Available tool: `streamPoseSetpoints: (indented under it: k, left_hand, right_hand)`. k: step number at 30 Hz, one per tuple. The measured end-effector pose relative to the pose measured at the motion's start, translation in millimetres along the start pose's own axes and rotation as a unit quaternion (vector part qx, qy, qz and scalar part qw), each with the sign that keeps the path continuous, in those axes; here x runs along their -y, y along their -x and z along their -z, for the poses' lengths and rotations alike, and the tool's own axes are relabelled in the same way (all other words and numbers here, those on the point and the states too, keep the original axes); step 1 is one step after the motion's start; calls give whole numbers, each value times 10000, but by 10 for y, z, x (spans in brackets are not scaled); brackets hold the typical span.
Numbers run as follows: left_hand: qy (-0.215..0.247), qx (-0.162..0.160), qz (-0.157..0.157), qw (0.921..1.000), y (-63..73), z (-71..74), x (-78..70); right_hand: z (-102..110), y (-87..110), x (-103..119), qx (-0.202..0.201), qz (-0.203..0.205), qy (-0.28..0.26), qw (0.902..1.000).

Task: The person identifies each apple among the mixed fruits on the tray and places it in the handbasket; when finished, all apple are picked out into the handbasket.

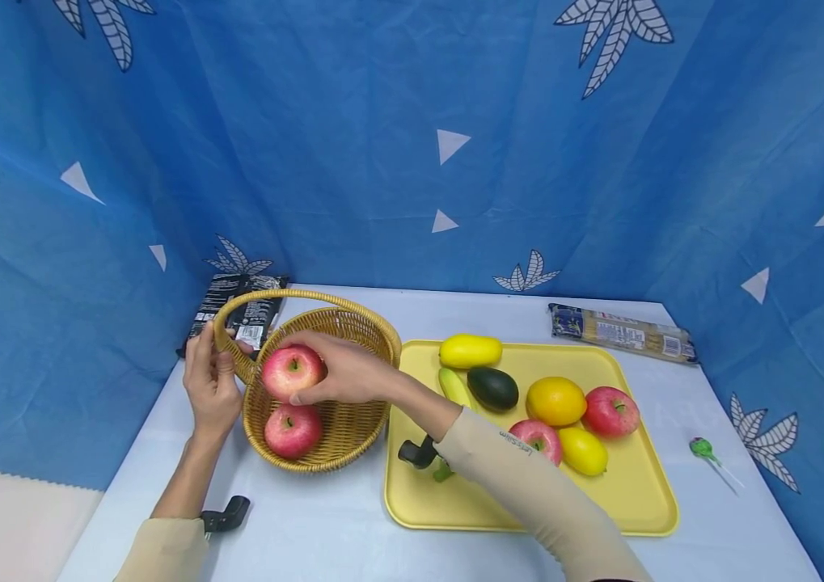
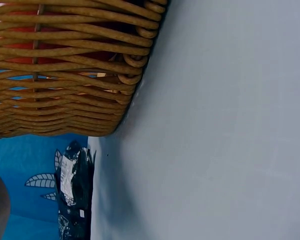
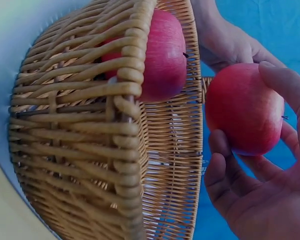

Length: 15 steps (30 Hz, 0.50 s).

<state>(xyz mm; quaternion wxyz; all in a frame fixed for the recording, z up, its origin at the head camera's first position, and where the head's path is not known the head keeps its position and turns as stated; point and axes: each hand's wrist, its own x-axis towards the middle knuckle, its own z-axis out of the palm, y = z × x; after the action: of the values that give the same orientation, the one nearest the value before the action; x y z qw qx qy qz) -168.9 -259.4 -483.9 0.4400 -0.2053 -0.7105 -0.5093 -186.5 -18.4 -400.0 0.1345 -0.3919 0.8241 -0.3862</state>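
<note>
Right hand (image 1: 348, 373) held an apple (image 1: 293, 372) over a wicker basket (image 1: 353, 420)

Its fingers and thumb curled round the apple. To its left, the left hand (image 1: 211, 386) gripped the basket's handle (image 1: 288, 293). Below the right hand, a second apple (image 1: 293, 432) lay inside; a yellow tray (image 1: 448, 509) lay right of both hands.

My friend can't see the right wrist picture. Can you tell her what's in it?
A right hand holds a red apple over a woven basket, with a second apple inside. The left hand shows behind, against a blue backdrop.
</note>
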Motion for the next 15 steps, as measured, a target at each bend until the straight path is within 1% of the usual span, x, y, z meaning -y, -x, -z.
streamPoseSetpoints:
  k: [6, 11, 15]
  left_hand:
    - [-35, -60, -53, 10000, -7, -9, -36]
    - [-37, -44, -37, 10000, 9, -5, -6]
    - [-17, -1, -9, 10000, 24, 2, 14]
  right_hand:
    - [-42, -103, -32, 95, 17, -219, 9997]
    - [-50, -188, -61, 157, 18, -547, 9984]
    - [-41, -245, -81, 98, -18, -569, 9983]
